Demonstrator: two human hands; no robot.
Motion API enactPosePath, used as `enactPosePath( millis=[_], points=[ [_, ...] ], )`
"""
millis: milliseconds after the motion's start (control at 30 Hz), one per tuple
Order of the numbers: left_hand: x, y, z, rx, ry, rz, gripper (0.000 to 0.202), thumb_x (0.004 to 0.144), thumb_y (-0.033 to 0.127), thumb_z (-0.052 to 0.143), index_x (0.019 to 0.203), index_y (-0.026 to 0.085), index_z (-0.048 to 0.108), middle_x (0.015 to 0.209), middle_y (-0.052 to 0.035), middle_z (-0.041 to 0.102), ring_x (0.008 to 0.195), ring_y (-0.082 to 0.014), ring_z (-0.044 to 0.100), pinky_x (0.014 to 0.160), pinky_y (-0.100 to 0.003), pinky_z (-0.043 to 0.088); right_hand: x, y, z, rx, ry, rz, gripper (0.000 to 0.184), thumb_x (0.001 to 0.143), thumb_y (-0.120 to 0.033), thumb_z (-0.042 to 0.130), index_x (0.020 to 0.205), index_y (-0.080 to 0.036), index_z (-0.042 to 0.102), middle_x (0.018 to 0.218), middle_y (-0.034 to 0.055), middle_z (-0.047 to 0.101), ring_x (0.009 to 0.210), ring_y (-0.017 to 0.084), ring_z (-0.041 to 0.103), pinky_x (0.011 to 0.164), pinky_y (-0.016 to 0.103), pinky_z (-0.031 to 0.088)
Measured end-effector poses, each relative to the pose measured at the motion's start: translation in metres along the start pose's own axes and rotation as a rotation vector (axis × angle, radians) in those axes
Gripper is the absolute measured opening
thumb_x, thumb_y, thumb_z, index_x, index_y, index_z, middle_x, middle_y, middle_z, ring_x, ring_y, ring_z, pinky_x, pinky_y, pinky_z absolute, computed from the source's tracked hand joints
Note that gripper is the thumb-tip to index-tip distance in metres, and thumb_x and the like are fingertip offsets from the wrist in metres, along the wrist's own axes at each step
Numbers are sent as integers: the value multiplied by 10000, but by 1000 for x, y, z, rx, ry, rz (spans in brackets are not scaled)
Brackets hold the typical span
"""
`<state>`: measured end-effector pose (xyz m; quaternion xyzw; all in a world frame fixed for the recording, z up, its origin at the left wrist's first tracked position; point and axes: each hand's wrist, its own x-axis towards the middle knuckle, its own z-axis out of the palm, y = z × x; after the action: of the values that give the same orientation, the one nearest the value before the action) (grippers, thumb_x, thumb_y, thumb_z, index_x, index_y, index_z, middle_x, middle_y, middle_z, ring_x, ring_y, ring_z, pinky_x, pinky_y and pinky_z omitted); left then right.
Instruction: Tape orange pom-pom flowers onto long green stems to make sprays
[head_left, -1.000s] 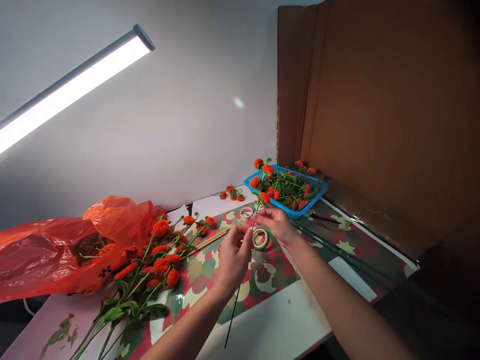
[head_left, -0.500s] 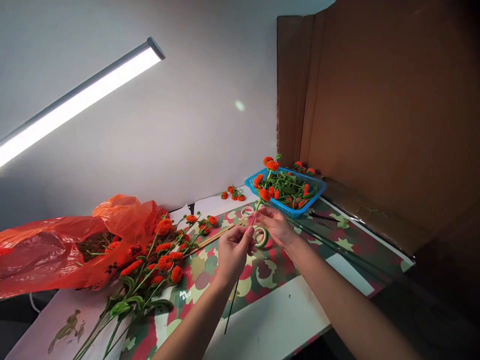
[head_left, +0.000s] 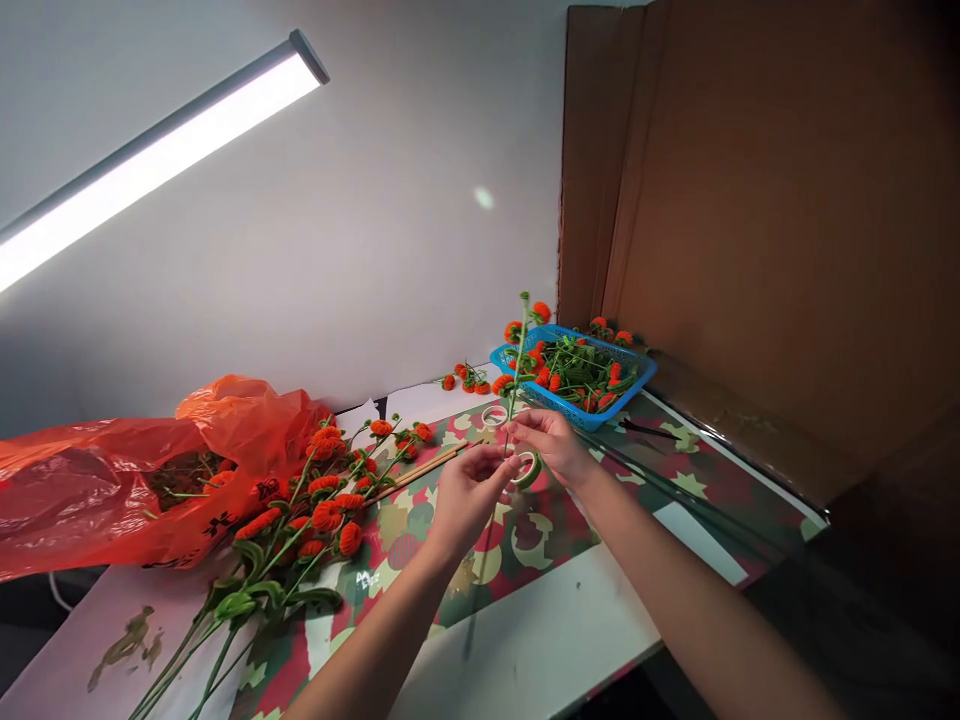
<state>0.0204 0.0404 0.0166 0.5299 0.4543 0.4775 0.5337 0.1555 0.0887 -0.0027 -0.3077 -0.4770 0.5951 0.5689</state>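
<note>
1. The white surface point(head_left: 559, 650) is nearest, and a mat with a red and green flower pattern point(head_left: 544, 545) lies on it.
2. The left hand point(head_left: 469, 490) is closed, and its fingertips pinch a thin green wire stem point(head_left: 516, 352) low down.
3. The right hand point(head_left: 551, 445) is just behind it and also closed, pinching the same stem a little higher.
4. The stem rises from between the two hands, tilted slightly right. Its lower end hangs blurred below the left hand.
5. A green roll of tape point(head_left: 529, 469) sits just under the right hand's fingers. I cannot tell if they hold it.
6. To the left lie a bunch of orange pompom flowers on green stems point(head_left: 322, 510) and an orange plastic bag point(head_left: 97, 490).
7. Farther back stands a blue plastic basket point(head_left: 639, 384) with more such flowers, beside a brown cardboard wall point(head_left: 750, 250).
</note>
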Motion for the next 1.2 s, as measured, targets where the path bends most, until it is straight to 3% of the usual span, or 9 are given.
enactPosePath(
  millis=[100,233,433,567,667,833,933,1000,1200],
  points=[
    [1,3,-5,76,28,17,239,659,354,726,648,120,673,554,-16,605,494,-96,554,476,-193,450,0,-1,1,-44,12,-4,236,602,-367,764,624,-152,670,602,-18,580,592,96,491,590,243,389],
    [2,3,-8,-210,-119,-151,269,664,387,723,718,126,685,596,-14,620,488,-85,568,480,-187,459,-1,1,3,87,-41,0,222,599,-369,774,690,-181,699,660,-11,620,651,107,540,665,260,429],
    [-1,-4,0,-490,-178,-234,327,630,406,749,815,147,676,548,40,554,346,-21,420,341,-144,347,-3,5,3,169,-125,69,200,638,-358,753,730,-190,692,648,-17,599,600,105,532,586,253,420],
    [-3,-6,-1,-409,-229,-259,363,663,433,713,898,158,674,626,14,587,451,-67,506,439,-198,447,-3,1,1,115,-107,88,191,641,-346,738,712,-175,690,587,-27,561,568,93,492,586,246,389],
    [7,-1,-15,-152,-151,-189,386,695,451,669,930,145,672,750,-49,646,657,-136,596,601,-257,494,-1,-4,-1,28,-40,44,183,631,-337,724,676,-163,687,608,-17,573,612,101,488,635,255,378],
    [75,20,-59,612,203,75,267,647,305,692,879,174,677,861,-84,679,826,-224,606,761,-347,449,0,-9,-3,-41,21,20,175,613,-327,709,636,-158,670,620,-16,561,630,104,454,639,258,350],
    [130,26,-81,680,292,66,112,575,204,720,641,173,636,795,-106,661,939,-299,570,817,-403,397,0,-10,-3,-56,37,34,186,600,-331,708,604,-155,646,591,-22,536,601,99,427,596,253,332],
    [159,23,-89,679,327,64,160,587,221,714,531,186,569,735,-108,640,986,-318,552,813,-406,388,0,-11,-2,-61,37,43,191,601,-333,703,600,-153,639,590,-18,542,595,100,430,582,251,333],
    [197,7,-89,584,356,70,285,569,225,734,447,210,477,536,-52,533,827,-295,604,710,-374,402,1,-12,0,-97,21,34,189,621,-317,672,554,-152,608,552,-18,535,567,105,446,580,254,345]
  ],
)
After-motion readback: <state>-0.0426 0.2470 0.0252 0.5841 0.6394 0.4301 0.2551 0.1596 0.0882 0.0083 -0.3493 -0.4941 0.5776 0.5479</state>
